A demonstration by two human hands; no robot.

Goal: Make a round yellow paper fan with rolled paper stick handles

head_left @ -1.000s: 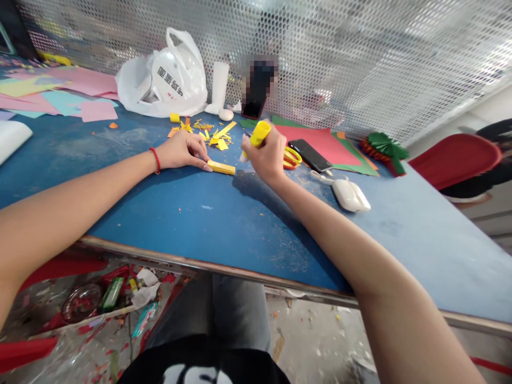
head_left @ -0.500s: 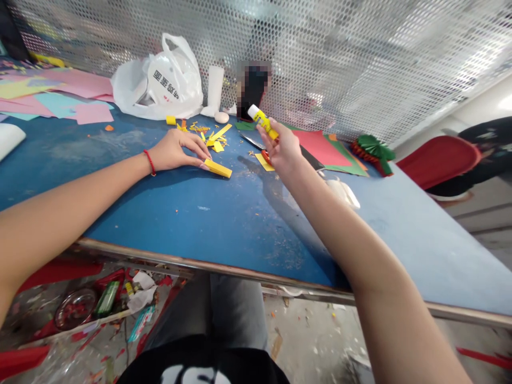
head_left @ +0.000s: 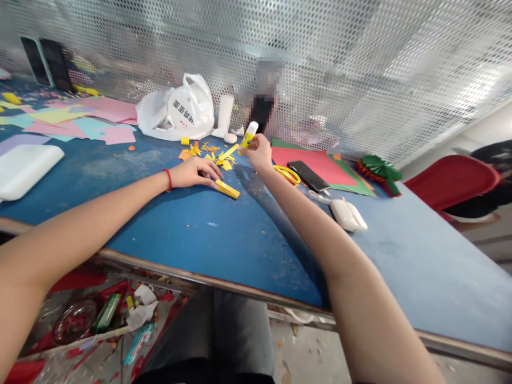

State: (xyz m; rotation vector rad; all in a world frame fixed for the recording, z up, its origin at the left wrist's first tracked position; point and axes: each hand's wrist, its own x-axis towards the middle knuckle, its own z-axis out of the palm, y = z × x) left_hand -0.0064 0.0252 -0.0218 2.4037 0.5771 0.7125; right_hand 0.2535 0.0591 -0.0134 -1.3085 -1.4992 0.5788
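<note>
My left hand [head_left: 195,172], with a red cord on its wrist, rests on the blue table and pinches one end of a folded yellow paper strip [head_left: 229,190]. Up and to the right of the strip, my right hand [head_left: 259,152] grips a yellow glue stick [head_left: 248,136], its white end tilted upward. Beyond my left hand lie small yellow and orange paper scraps [head_left: 226,160]. Just right of my right wrist is a yellow loop [head_left: 288,175], partly hidden by my forearm.
A white plastic bag [head_left: 176,114] stands by the perforated metal screen [head_left: 340,69]. Coloured sheets [head_left: 64,120] lie at left near a white case [head_left: 30,168]. On the right are red paper [head_left: 300,160], a black phone [head_left: 309,176], a white pouch-like object [head_left: 349,215] and a green paper fan [head_left: 380,168].
My right hand has shifted left, closer to the scraps, and the glue stick has turned more upright. My left hand still holds the strip. The camera view has shifted, showing more of the table's left.
</note>
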